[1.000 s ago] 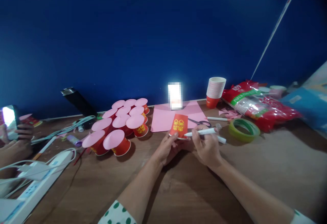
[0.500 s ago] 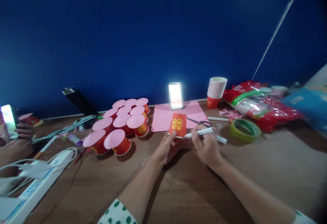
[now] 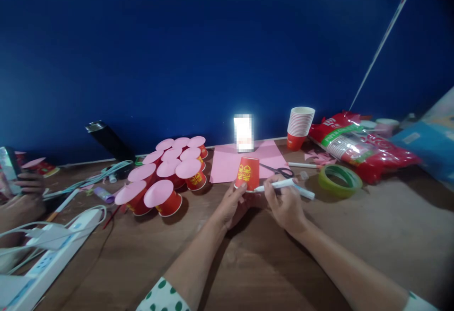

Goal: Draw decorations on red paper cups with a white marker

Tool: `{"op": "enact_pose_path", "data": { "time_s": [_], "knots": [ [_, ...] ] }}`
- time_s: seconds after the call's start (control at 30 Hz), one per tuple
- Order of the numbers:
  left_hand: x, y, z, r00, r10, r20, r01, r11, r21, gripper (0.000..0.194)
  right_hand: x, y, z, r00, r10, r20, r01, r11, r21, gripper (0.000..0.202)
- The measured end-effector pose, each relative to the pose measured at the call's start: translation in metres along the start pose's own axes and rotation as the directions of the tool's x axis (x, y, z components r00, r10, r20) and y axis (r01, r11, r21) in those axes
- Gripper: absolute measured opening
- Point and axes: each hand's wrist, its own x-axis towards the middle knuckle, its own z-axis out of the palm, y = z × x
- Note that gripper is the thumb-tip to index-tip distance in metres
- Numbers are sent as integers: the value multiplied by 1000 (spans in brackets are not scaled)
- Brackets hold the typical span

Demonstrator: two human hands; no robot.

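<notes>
A red paper cup [image 3: 248, 171] with yellow lettering is gripped near its rim by my left hand [image 3: 232, 207], its base pointing up and away. My right hand [image 3: 285, 205] pinches a white marker pen [image 3: 280, 184], whose tip is at the lower right of the cup; whether it touches is too fine to tell. Behind the cup lie pink paper sheets [image 3: 223, 164] with scissors [image 3: 283, 171] on them. A second light-coloured pen [image 3: 305, 193] rests just beyond my right hand.
Several upturned red cups with pink paper tops [image 3: 165, 204] stand left. Right are stacked cups [image 3: 298, 141], a bag of cups [image 3: 340, 136] and a tape roll [image 3: 340, 181]. A bright phone [image 3: 244, 132] stands behind. Far left are a power strip [image 3: 39, 268] and another person's hand [image 3: 26, 202].
The cup has turned slightly in my left hand, and my right hand with the marker has shifted a little left. At far left, the other person's phone has tilted and moved.
</notes>
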Motion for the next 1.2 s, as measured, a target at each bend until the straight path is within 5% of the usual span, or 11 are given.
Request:
{"op": "enact_pose_path", "data": {
  "time_s": [0.9,1.2],
  "knots": [
    [-2,1,1,998,-60,36,60,998,-9,28,3,0,-4,999,18,-49,-20,999,-46,24],
    [0,0,-1,1000,-17,-18,17,1000,-5,42,2,0,-4,999,37,31,-38,999,18,22]
  ]
}}
